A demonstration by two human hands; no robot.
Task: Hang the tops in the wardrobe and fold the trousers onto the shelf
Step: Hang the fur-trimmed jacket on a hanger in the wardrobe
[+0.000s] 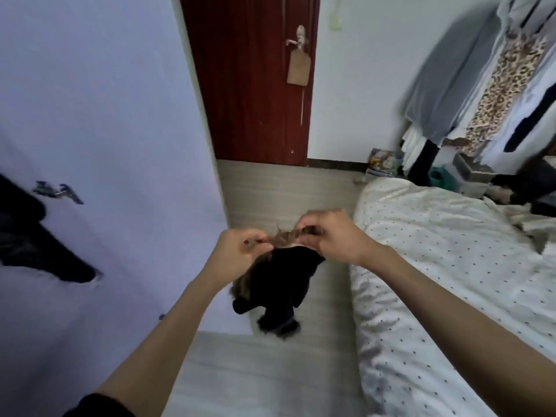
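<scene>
A black garment (285,284) with a brown furry trim hangs in the air in front of me, over the floor. My left hand (240,251) pinches its top edge on the left, and my right hand (331,236) pinches the same edge on the right. The cloth dangles blurred below both hands. A black piece of clothing (39,236) sticks out of the white panel (105,115) at the left. Hung clothes (496,85), one with a leopard print, fill the far right corner.
A bed with a dotted white cover (451,281) runs along the right side. A strip of grey floor (270,371) lies between the bed and the white panel. A dark red door (249,85) stands at the back. Boxes and bags (469,176) sit under the hung clothes.
</scene>
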